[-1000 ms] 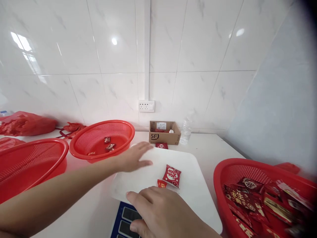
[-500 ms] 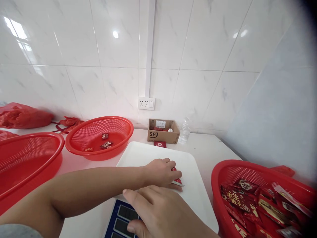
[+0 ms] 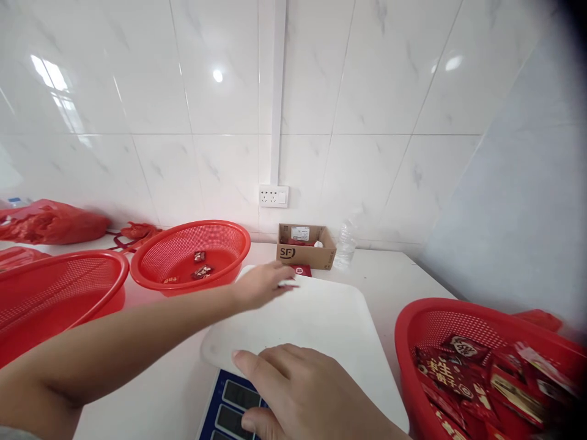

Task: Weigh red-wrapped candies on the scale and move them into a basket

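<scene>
My left hand [image 3: 261, 286] is raised over the far left part of the white scale tray [image 3: 321, 324], its fingers closed around a small red-and-white snack packet [image 3: 288, 283]. Most of that packet is hidden by the hand. Nearer to me, my right hand [image 3: 302, 388] hovers at the front of the tray, with thumb and index finger apart and nothing seen in it. Below its thumb, part of the blue scale panel [image 3: 220, 391] with dark displays shows. Whether the right fingertips touch the tray cannot be made out.
A red basket [image 3: 151, 250] behind on the left holds several small packets; another red basket [image 3: 117, 269] stands closer left. On the right, a red basket [image 3: 403, 330] contains many snack packets. A cardboard box [image 3: 305, 255], red packet [image 3: 302, 270] and plastic bottle [image 3: 346, 244] stand near the wall.
My left hand has moved left and away from me with the packet, from the middle of the tray toward its far left edge. My right hand has stayed almost in place.
</scene>
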{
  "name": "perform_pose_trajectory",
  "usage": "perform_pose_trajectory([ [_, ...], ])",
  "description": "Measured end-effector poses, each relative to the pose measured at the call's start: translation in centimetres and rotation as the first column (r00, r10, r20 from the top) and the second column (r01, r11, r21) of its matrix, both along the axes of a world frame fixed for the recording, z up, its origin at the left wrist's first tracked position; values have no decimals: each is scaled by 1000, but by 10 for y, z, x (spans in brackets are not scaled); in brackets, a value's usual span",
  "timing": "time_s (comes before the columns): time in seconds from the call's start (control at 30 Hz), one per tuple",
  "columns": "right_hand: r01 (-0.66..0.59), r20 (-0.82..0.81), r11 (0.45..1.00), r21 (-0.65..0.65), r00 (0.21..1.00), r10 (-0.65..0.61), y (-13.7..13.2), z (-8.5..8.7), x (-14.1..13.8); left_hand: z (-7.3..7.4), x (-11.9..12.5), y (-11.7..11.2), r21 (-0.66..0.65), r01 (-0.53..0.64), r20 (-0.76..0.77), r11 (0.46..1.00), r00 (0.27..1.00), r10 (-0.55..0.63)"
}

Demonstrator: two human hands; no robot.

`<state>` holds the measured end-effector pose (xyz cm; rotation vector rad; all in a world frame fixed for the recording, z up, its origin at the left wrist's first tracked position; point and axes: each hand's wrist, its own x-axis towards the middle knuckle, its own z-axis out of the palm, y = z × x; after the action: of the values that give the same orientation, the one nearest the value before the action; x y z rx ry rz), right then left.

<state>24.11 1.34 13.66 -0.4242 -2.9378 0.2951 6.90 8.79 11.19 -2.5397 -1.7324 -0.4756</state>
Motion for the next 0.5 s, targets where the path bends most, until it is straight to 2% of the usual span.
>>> perform_pose_trajectory([
  [0.13,-8,2,1000,3,1000,8,0,2,1,25,-60,6,51,-276,76,960,959,272],
  [0.27,-9,-6,1000,-12,1000,9,0,3,0,30,-115,3,5,-481,123,877,870,477],
  [0.37,7,4,1000,-29,1000,-7,-1,4,0,24,-140,-4,-83,-534,136,842,831,540],
  [0.5,40,-11,998,-54,999,-41,-2,5,0,16,-149,-17,-148,-506,136,850,841,524],
])
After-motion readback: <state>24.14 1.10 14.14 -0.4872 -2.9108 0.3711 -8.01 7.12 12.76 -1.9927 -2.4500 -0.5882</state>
